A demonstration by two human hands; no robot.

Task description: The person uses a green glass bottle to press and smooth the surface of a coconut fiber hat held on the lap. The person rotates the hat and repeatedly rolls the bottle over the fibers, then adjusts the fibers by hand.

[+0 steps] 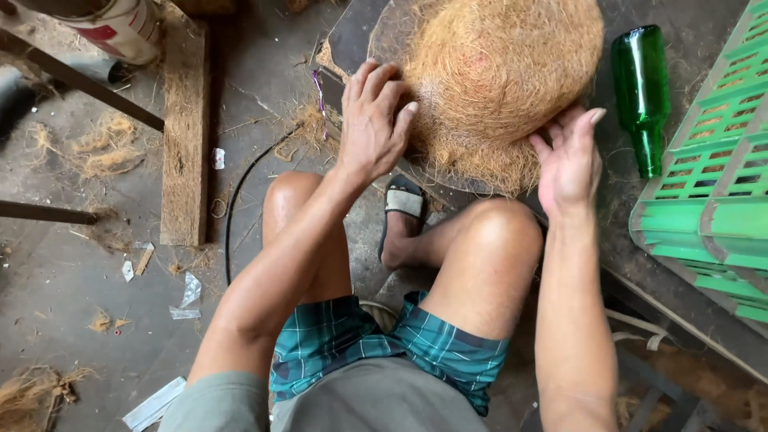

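Observation:
A big round mound of tan coconut fibre (500,68) lies on a dark flat board (364,32) in front of my knees. My left hand (374,120) presses palm-down on the mound's left edge, fingers together and curled over the fibre. My right hand (570,156) cups the mound's lower right edge, fingers spread and touching the fibre. I sit with both knees bent, one sandalled foot (402,220) tucked under the board's near edge.
A green glass bottle (642,92) lies to the right of the mound, next to stacked green plastic crates (712,184). A wooden plank (186,128) lies on the left, a black cable (240,192) beside it, with loose fibre tufts and paper scraps on the concrete floor.

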